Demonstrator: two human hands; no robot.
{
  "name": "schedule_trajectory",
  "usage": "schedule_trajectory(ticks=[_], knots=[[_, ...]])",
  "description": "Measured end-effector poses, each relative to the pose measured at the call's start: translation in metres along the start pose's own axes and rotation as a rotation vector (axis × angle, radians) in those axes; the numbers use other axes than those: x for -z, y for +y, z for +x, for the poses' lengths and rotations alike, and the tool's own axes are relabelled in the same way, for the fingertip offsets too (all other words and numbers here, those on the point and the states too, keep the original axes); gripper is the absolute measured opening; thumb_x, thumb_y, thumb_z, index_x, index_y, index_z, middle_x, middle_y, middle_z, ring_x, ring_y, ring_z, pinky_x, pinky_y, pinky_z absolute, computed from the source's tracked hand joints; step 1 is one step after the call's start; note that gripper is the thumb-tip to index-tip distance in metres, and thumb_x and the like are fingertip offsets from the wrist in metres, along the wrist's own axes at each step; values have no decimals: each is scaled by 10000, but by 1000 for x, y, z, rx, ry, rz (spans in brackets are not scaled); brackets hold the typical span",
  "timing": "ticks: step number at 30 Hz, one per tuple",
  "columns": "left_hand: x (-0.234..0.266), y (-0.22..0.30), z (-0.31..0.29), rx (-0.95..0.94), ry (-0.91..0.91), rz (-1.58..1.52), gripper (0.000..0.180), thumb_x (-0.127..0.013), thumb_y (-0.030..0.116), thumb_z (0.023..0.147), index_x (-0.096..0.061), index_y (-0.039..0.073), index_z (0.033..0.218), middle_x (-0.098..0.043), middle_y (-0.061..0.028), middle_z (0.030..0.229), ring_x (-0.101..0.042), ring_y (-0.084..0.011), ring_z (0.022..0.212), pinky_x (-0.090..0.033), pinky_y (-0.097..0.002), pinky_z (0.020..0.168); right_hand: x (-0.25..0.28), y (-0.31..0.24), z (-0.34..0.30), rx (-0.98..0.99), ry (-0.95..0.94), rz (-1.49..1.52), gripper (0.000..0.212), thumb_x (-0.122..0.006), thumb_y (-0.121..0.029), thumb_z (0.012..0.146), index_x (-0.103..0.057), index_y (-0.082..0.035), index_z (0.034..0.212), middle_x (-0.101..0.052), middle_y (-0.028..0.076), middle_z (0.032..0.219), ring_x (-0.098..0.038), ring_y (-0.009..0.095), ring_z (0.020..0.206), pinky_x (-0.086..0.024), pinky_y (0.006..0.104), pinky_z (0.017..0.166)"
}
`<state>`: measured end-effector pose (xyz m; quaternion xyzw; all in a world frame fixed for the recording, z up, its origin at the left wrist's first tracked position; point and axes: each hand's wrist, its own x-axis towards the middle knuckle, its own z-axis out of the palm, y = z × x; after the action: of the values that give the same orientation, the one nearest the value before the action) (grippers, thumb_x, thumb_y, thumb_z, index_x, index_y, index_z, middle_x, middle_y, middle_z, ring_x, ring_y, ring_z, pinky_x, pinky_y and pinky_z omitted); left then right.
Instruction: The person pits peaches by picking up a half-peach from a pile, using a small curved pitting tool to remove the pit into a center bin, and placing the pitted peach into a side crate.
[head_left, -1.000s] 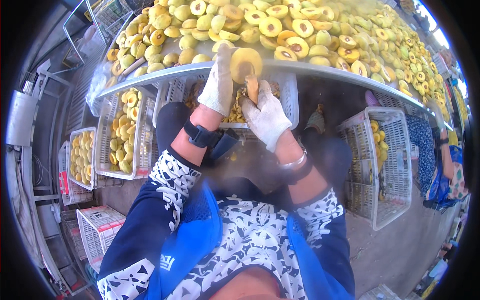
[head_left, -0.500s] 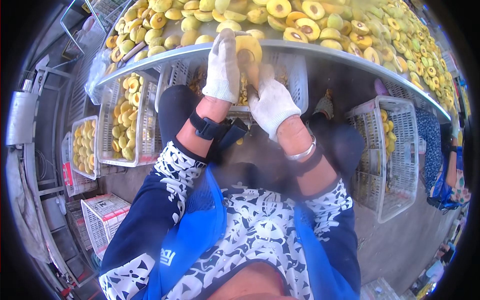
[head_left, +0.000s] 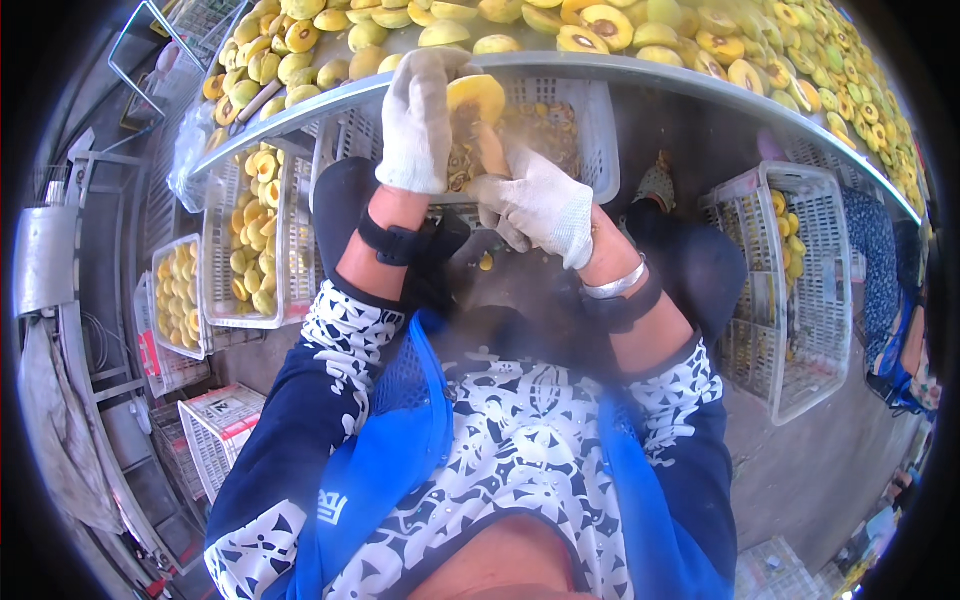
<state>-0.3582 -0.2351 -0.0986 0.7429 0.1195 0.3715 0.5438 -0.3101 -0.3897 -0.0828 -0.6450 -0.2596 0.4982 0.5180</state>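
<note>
White knit gloves cover both my hands. My left hand (head_left: 418, 125) is closed around a halved yellow peach (head_left: 478, 97), held just below the metal table edge (head_left: 560, 66). My right hand (head_left: 545, 205) grips a tool with a light wooden-looking handle (head_left: 490, 150), which points up at the peach half. The tool's far end is blurred, so I cannot make out its shape. Beneath both hands a white plastic crate (head_left: 602, 140) holds small yellow and brown fruit scraps (head_left: 550, 130). Many peach halves (head_left: 607, 27), some with brown centres, lie on the table above.
At the left stand white crates (head_left: 243, 322) of yellow halves, with a red-and-white crate (head_left: 222, 405) lower down. Another white crate (head_left: 770, 360) with some halves is at the right. A clear plastic bag (head_left: 192, 165) hangs by the table's left end. Another person's arm (head_left: 912, 345) shows far right.
My right hand has moved down and slightly right, its wrist turning. The left hand has shifted a little left, with the peach half tilted. The whole view has shifted slightly.
</note>
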Motion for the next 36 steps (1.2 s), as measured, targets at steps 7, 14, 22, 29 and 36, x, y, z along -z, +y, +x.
schedule_trajectory(ticks=[7, 14, 22, 29, 36], knots=[[-17, -2, -21, 135, 223, -225, 444, -436, 406, 985, -634, 17, 905, -643, -67, 906, -584, -141, 816, -485, -283, 731, 1, 5, 1, -9, -184, 313, 229, -561, -161, 837, -487, -15, 998, -513, 62, 622, -424, 98, 385, -328, 238, 349], [-8, 3, -17, 245, 163, -228, 535, -432, 413, 982, -666, -25, 781, -676, -104, 756, -625, -163, 665, -518, -279, 617, -6, 4, -1, 25, -140, 109, 163, -568, -159, 830, -508, -30, 910, -505, 59, 611, -410, 94, 377, -314, 242, 336], [3, 3, -11, 23, -185, -335, 553, -391, 431, 987, -656, -26, 822, -679, -109, 784, -632, -159, 683, -519, -289, 627, 5, 13, -4, -126, -422, 422, 116, -577, -140, 826, -494, -71, 868, -487, 31, 598, -333, 52, 363, -230, 209, 326], [6, -8, 0, 345, -333, -483, 577, -383, 480, 968, -654, -12, 837, -666, -99, 780, -623, -162, 693, -501, -265, 651, 5, 16, -3, -124, -428, 447, 121, -583, -147, 835, -495, -74, 876, -475, 17, 585, -312, 55, 356, -220, 205, 323], [9, -10, 6, 465, 20, -685, 599, -370, 539, 956, -634, 5, 888, -664, -152, 843, -638, -253, 722, -536, -352, 660, 3, 14, 0, -100, -526, 533, 120, -585, -151, 855, -499, -75, 888, -479, 13, 582, -318, 55, 358, -226, 204, 330]])
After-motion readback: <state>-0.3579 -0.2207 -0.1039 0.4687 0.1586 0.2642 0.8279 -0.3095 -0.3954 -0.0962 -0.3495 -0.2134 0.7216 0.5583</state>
